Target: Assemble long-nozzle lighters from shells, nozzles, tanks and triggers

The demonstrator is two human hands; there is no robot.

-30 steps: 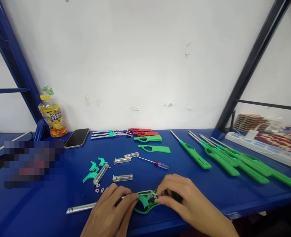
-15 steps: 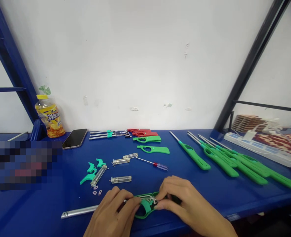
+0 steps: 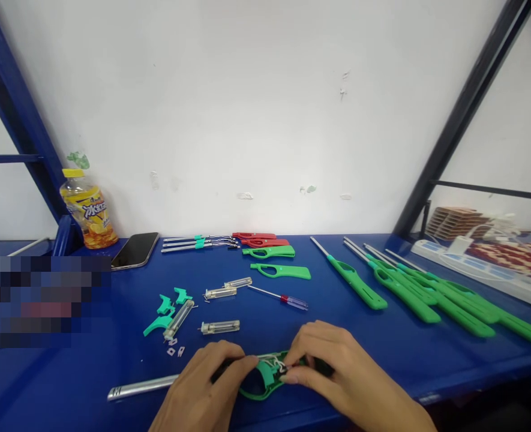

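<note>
Close in front of me lies an opened green long-nosed lighter (image 3: 257, 394), its inside facing up. A teal trigger (image 3: 267, 373) and a bent white wire (image 3: 274, 361) show within the shell. My left hand (image 3: 204, 384) grips its front part, where the silver tube (image 3: 141, 387) sticks out to the left. At the handle end, my right hand (image 3: 332, 366) pinches thumb and forefinger together at a small dark part by the wire, largely hidden by the fingers. Loose teal triggers (image 3: 159, 324) and clear fuel tanks (image 3: 220, 327) rest just beyond my hands.
A screwdriver (image 3: 294, 302) lies mid-table. Several assembled green lighters (image 3: 409, 294) are on the right, by a white power strip (image 3: 481, 270). Green half shells (image 3: 285, 272), red half shells (image 3: 258, 236) and metal tubes (image 3: 179, 245) line the back. A phone (image 3: 135, 250) and drink bottle (image 3: 89, 210) stay left.
My left fingers have shifted slightly off the trigger area, so more of the trigger and wire shows. My right hand keeps its pinch in the same place. The view has moved slightly.
</note>
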